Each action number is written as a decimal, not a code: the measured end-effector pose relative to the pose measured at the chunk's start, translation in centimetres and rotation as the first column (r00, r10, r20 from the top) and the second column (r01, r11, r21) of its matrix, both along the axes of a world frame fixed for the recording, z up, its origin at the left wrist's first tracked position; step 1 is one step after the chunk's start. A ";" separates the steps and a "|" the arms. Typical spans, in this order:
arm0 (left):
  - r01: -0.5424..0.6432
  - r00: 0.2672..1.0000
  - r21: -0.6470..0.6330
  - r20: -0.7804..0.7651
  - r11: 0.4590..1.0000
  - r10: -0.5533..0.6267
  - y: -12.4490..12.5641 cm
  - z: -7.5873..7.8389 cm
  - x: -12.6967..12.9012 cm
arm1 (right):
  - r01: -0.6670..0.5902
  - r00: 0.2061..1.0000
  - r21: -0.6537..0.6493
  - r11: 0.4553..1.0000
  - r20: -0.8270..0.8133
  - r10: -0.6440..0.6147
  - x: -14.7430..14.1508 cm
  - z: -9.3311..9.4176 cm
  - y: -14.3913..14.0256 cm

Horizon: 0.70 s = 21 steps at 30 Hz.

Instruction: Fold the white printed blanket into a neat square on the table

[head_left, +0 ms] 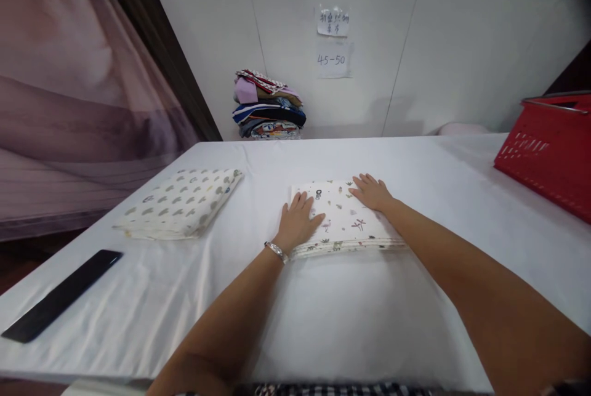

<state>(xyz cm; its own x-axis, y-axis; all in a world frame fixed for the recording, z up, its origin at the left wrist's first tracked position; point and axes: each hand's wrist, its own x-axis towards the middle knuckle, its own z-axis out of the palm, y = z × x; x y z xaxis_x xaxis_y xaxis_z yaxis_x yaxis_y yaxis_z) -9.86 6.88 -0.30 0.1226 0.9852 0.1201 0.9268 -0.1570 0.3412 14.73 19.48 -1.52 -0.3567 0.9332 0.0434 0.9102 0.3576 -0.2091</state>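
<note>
A white cloth (344,218) with small printed figures lies folded in several layers in the middle of the table. My left hand (298,220) rests flat on its left side, fingers spread, with a silver bracelet at the wrist. Over the far right corner lies my right hand (372,191), palm down and fingers stretched out. Neither hand grips the cloth. To the left sits a second folded cloth (180,202), white with grey-green printed shapes.
A black flat strip (62,294) lies at the table's left. A white sheet covers the table (221,297). The red basket (549,149) stands at the right edge. Behind the table rises a pile of folded fabrics (268,106), near a wall with paper signs (333,58).
</note>
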 end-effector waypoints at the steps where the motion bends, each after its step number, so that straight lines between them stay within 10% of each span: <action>1: -0.003 1.000 -0.009 -0.015 1.000 0.003 0.0 0.1 0.0 | 0.017 1.000 -0.017 1.000 0.009 -0.017 -0.2 0.6 -0.2; 21: -0.002 1.000 -0.032 0.019 1.000 0.003 -0.4 0.4 -0.6 | -0.078 0.993 0.016 0.997 -0.090 0.079 2.3 2.1 -13.1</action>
<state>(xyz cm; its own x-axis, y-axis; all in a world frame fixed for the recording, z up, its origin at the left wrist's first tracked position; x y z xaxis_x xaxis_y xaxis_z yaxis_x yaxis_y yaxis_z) -10.42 6.48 0.06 0.1182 0.9888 0.0913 0.9203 -0.1436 0.3638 17.06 6.35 0.62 -0.4233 0.9015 0.0900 0.8567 0.4306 -0.2841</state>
